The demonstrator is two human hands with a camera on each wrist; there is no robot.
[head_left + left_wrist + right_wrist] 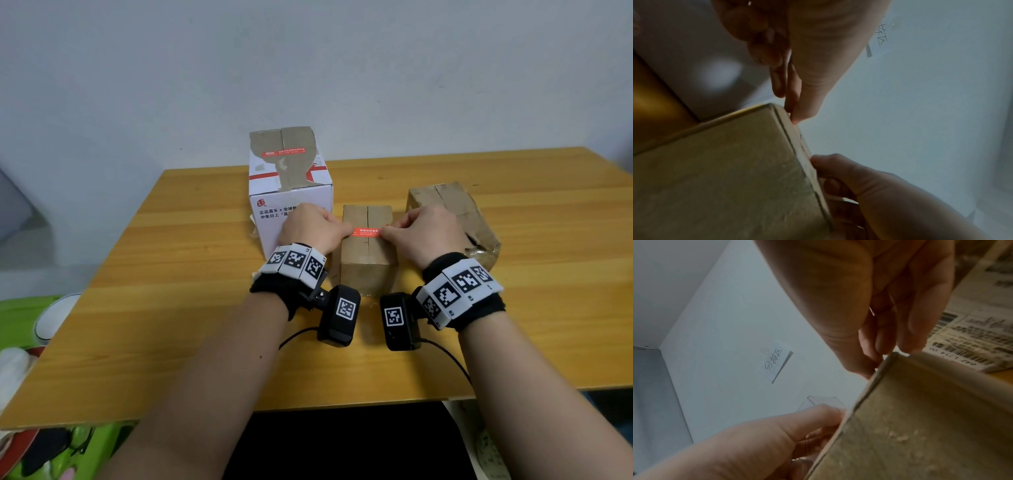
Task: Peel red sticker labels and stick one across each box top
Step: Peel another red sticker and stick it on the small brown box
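— Across the top of the middle box (368, 240), over its centre seam, is where I have the red sticker (366, 232) stretched. My left hand (313, 228) pinches one end, my right hand (423, 233) the other, fingers curled tight on both. Whether it is pressed down yet, I can't tell.

— And how far along are you?

— By my reckoning, one box is finished: the tall white box (289, 186) behind my left hand already wears a red label across its torn top. The middle one is in hand. The crumpled brown box (452, 212) to my right shows no sticker, so it is still to do.

— Where's the sheet of labels?

— Not in sight from any view.

— What are you working on?

— A wooden table (171, 274), yellowish with a plain grain, pushed up against a pale wall (308, 68). From my wrists I can see a handwritten paper note (774, 363) stuck on that wall, and a printed shipping label (978, 340) on the side of the brown box. Something green (30, 318) sits off the table's left edge.
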